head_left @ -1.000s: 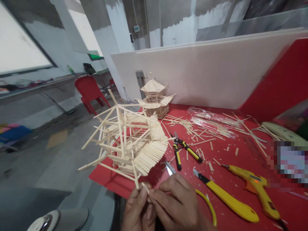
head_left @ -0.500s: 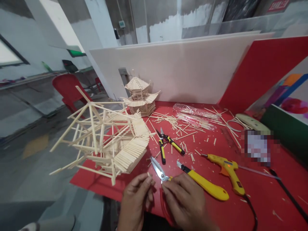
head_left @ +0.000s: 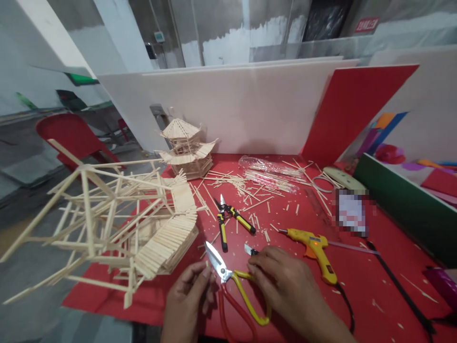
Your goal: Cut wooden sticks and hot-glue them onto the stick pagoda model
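Note:
My left hand (head_left: 187,295), at the table's near edge, pinches a short wooden stick piece (head_left: 207,263) between thumb and fingertips. My right hand (head_left: 282,276) is closed over a utility knife (head_left: 249,249); its blade and black front show beyond the fingers, while its yellow handle is hidden. Scissors (head_left: 223,272), with one red and one yellow handle, lie open between my hands, blades pointing away. A wooden stick framework (head_left: 164,247) with a slatted roof section stands at the left.
Black-and-yellow pruning snips (head_left: 222,224) lie ahead, with loose sticks (head_left: 228,181) and a plastic bag of sticks (head_left: 264,166) behind. A smaller stick pagoda (head_left: 185,147) stands at the back. A yellow glue gun (head_left: 317,247) with a cord lies right. White boards (head_left: 221,109) line the rear.
My right hand has left the scissors, now lying on the table, and moved right onto the utility knife. My left hand still pinches the stick piece. The view has swung right.

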Demonstrator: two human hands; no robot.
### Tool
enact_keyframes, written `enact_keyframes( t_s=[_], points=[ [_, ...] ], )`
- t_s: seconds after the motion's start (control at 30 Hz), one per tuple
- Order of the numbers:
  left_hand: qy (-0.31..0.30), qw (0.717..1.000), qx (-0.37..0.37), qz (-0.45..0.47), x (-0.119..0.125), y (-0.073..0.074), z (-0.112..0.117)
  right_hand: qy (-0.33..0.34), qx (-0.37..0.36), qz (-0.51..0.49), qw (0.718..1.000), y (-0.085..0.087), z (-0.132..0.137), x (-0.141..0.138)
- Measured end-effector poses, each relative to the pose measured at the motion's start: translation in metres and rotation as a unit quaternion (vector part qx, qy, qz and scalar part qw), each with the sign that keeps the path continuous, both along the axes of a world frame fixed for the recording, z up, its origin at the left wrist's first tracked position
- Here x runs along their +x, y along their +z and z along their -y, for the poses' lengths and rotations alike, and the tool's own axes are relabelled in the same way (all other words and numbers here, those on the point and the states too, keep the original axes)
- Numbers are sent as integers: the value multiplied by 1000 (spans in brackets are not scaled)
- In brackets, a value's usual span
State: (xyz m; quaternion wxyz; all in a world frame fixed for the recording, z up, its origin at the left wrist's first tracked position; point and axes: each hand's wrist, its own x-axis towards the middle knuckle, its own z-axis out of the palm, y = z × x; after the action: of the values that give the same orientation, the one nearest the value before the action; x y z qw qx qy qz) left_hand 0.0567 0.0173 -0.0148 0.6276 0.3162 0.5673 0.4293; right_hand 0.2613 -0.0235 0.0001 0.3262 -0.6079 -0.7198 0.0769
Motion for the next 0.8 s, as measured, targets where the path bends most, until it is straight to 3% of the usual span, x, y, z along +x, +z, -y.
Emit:
enact_keyframes(
  t_s=[0.17,0.3,0.37,0.47,0.57,0.8],
  points=[
    [-52,998,10,-17,9,-2,-8,36,-139,56,988,18,-22,39],
    [-108,991,40,-67,19,-1,-15,18,-231,90,969,32,-72,72],
    [-123,987,57,-86,24,-1,-19,-2,-233,115,966,32,-103,84],
    [-122,985,71,-103,27,-4,-23,-9,-235,145,961,22,-148,94],
    [-123,985,61,-107,23,-5,-26,27,-257,167,952,6,-184,98],
    [-71,991,63,-93,17,-13,-29,108,-314,202,921,-24,-221,109]
  ],
)
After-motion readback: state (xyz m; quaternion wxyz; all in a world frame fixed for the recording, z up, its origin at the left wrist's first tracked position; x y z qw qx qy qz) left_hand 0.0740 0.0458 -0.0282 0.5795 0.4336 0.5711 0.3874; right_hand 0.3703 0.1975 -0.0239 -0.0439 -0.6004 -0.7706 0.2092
